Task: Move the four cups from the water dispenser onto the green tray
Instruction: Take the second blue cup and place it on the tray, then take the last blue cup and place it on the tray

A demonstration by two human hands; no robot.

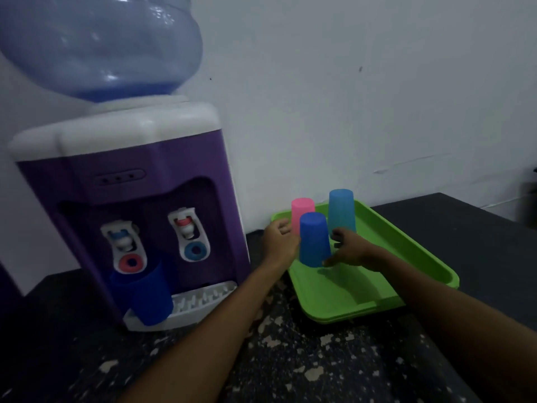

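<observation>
- Head view, far left: one dark blue cup remains on the water dispenser drip tray, leaning, mouth up.
- Left hand and right hand clasp a blue cup from either side, upside down, long axis nearly vertical, just above the green tray.
- Pink cup and light blue cup already stand inverted there.
- Judged three-quarters done.

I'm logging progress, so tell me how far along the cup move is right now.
Two cups look done: the pink cup and the light blue cup stand upside down on the green tray. The third, a blue cup, is held between the left hand and right hand above the tray. One dark blue cup remains on the water dispenser.
</observation>
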